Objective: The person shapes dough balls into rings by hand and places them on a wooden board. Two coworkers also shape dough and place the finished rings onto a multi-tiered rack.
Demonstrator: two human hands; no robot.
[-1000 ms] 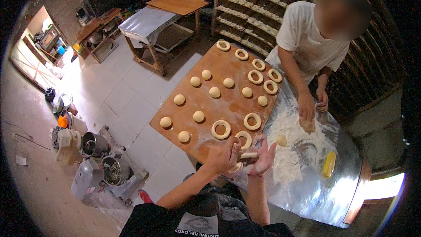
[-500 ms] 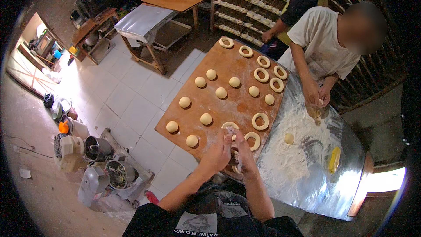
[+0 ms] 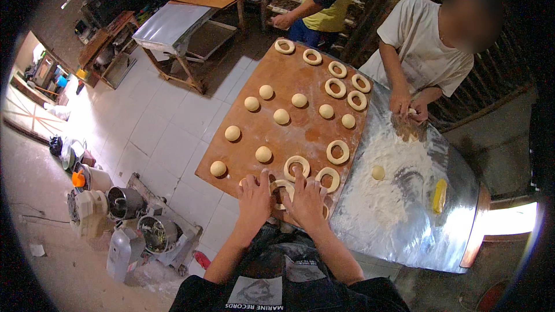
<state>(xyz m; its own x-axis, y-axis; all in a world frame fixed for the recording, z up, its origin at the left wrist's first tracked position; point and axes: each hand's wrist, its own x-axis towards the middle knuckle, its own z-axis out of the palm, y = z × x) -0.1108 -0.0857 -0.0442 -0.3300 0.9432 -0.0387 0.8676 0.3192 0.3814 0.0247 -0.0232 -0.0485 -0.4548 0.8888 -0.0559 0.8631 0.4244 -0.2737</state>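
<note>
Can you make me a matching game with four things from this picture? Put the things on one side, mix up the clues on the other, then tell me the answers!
Things:
1. Loose flour
2. Dough ring nearest the person
3. Dough balls
4. Long rounded thing

Clues:
A. Between the left hand and the right hand
B. Yellow, right of the white powder
C. White, spread over the metal table
D. Round, with no hole

Pairs: 1-C, 2-A, 3-D, 4-B

The person's bare left hand (image 3: 254, 199) and bare right hand (image 3: 307, 203) are palm down, slightly apart, fingers loosely spread and pointing forward. The bare left forearm (image 3: 227, 257) and bare right forearm (image 3: 337, 257) slant inward toward them.
</note>
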